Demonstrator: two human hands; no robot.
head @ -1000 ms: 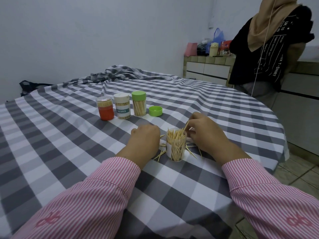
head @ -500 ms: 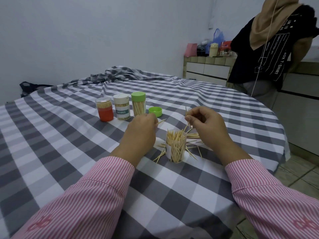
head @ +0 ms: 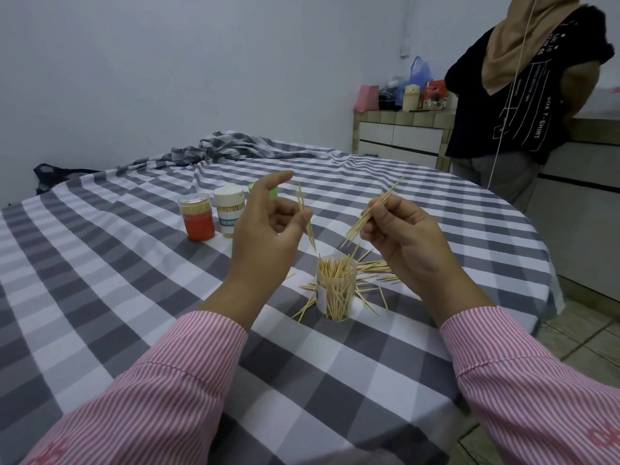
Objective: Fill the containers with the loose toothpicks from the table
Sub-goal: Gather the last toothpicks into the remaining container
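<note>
In the head view, the left hand (head: 265,226) is raised at centre frame, thumb and a finger pinching a few toothpicks (head: 306,216) that point downward. The right hand (head: 399,236), right of centre, grips a small bundle of toothpicks (head: 370,213) slanting toward the upper right. Both hands hang above the open clear container (head: 336,290) at lower centre, which stands upright on the checked tablecloth (head: 100,297) and looks nearly full.

Loose toothpicks (head: 372,273) are scattered on the cloth around its base, mostly to the right and behind. At centre left stand a red container (head: 197,217) and a white-lidded container (head: 229,211), both closed and seemingly filled; a green one is mostly hidden behind the left hand.

So, by my reading, most containers are done. What is left is dropping in the two held bunches, gathering the scattered picks and capping.
</note>
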